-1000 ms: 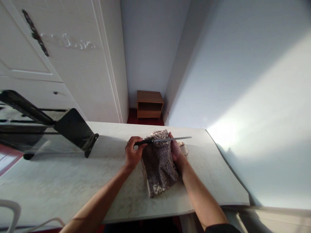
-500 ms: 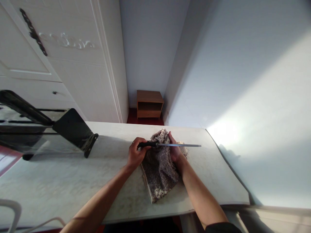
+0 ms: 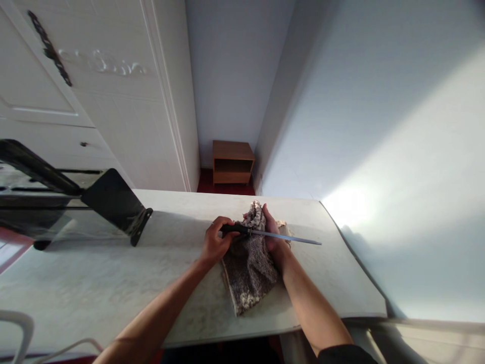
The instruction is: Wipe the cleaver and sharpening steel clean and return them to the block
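Observation:
My left hand (image 3: 217, 240) is closed around the black handle of a sharpening steel (image 3: 286, 236). Its thin grey rod points right and slightly toward me, passing over my right wrist area. My right hand (image 3: 272, 230) grips a brown-grey fuzzy towel (image 3: 252, 263), bunched up between its thumb and fingers; most of those fingers are hidden behind the cloth. The towel's lower part hangs down over the white tabletop (image 3: 182, 298), and its light-coloured end shows close to the near edge.
A black metal frame with clear panels (image 3: 113, 205) stands on the table at the left. Beyond the table are a white cabinet (image 3: 125, 121) and a small wooden nightstand (image 3: 233, 162). A pale wall (image 3: 379, 151) rises along the right side. A white curved tube (image 3: 26, 328) is at lower left.
The sharpening steel has shifted slightly right, and its tip has swung toward me. My left hand has moved a little right with it. My right hand stays on the towel.

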The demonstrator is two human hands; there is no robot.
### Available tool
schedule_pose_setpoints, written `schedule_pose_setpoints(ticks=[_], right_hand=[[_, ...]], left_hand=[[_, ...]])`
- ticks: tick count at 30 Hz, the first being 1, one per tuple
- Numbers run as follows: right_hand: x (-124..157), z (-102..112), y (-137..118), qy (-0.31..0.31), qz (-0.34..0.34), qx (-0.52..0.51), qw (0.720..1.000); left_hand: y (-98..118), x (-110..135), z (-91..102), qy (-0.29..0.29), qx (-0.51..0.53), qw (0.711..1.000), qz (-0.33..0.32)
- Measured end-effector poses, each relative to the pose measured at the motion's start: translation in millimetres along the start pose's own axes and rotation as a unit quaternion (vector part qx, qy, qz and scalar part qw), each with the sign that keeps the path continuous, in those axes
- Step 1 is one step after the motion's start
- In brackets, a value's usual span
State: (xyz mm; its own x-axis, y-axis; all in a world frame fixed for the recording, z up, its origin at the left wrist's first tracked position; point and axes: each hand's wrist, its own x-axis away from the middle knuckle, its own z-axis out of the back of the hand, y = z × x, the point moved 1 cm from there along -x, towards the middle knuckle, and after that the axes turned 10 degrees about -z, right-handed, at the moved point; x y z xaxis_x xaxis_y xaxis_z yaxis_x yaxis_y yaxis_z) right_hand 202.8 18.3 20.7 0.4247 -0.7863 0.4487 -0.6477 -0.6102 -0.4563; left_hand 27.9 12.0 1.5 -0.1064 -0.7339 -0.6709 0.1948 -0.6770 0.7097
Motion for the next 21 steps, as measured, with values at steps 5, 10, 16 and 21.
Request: schedule_pose_setpoints(ticks=[5,10,16,21], right_hand=[[-1.0,0.5,-0.1,0.013,-0.003,0.029,0.999],[-1.3,-0.4,0.5,0.029,-0.005,0.044,0.999],[-2.6,-0.4,-0.6,0.010,-0.030,0.043,0.999],[-3.3,-1.1,-1.2,-0.003,-0.039,0.051,0.998]], left_hand=[[1.5,1.7,-1.8,0.029,-0.012,0.998,-0.046],[2.8,2.7,-1.4,0.062,-0.046,0.994,-0.081],[2.1,4.1,-1.4,0.051,-0.075,0.993,-0.075],[-3.0,4.6,1.7,0.023,-0.104,0.994,-0.021]])
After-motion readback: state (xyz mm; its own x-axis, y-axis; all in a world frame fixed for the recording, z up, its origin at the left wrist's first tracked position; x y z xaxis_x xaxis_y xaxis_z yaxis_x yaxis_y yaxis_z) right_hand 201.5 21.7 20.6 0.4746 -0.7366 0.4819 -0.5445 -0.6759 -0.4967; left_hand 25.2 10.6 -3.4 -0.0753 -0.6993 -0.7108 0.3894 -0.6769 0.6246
